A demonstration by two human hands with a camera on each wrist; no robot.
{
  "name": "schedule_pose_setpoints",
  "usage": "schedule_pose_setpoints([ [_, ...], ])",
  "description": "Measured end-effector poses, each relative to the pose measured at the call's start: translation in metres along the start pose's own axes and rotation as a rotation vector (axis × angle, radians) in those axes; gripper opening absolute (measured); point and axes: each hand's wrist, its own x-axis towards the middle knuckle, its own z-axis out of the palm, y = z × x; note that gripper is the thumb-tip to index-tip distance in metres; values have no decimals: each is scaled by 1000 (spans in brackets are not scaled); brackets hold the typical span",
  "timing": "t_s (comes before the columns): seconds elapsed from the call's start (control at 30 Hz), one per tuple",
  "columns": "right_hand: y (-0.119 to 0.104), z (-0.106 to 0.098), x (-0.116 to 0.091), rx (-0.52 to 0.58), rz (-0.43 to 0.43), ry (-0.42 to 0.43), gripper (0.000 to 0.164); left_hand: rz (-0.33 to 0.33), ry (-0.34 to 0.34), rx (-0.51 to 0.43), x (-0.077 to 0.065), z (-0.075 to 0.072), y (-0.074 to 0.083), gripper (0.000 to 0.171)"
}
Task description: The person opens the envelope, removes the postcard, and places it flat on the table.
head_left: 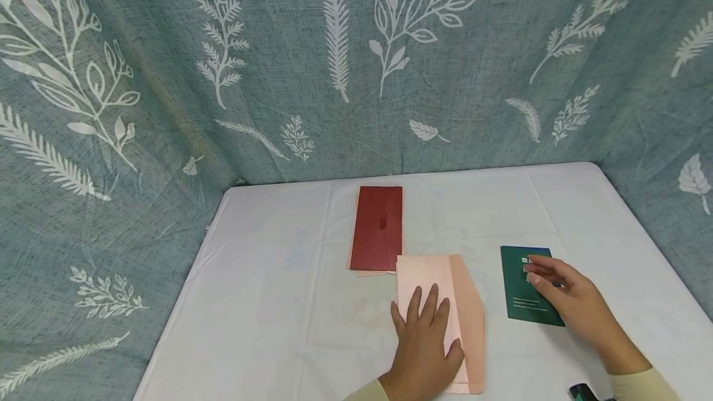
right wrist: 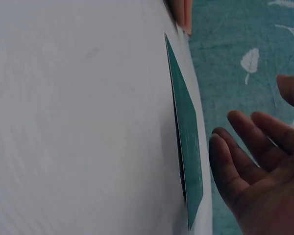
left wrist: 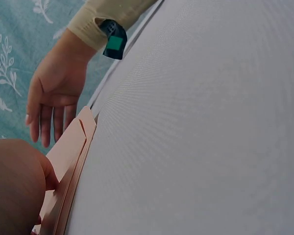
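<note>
A pale pink envelope (head_left: 424,271) lies on the table with its flap (head_left: 472,327) folded out to the right. My left hand (head_left: 424,348) rests on it, fingers spread and flat. In the left wrist view, layered pink edges (left wrist: 71,196) show beneath that hand, so it seems to lie on a stack. Over to the right is a dark green card or thin booklet (head_left: 526,307) with white print. Above it hovers my right hand (head_left: 582,305), fingers loosely bent and holding nothing. The right wrist view shows a gap between those fingers (right wrist: 225,164) and the green card (right wrist: 188,142).
A dark red envelope (head_left: 374,228) lies behind the pink one, on top of other pink paper. The table has a white cover (head_left: 267,302). Leaf-patterned teal cloth (head_left: 289,67) hangs at the back and sides. A dark strap device (left wrist: 115,41) is on the right wrist.
</note>
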Motion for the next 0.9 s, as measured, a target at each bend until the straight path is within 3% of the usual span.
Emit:
schedule_pose_setpoints([
  [0.1,-4,8,-1,18,-95,-33,45,-3,-6,-4,0,0,0,61],
  [0.23,-9,18,-3,26,-157,-71,48,-3,-9,-2,0,0,-1,61],
  [0.57,-24,40,-13,-124,-318,-140,59,12,-20,10,-1,1,-3,62],
  [0.77,-27,52,-18,-174,-374,-223,63,10,-46,5,-1,1,-4,62],
  [0.9,-26,56,-21,-226,-362,-283,67,6,-56,-7,-1,0,-4,61],
])
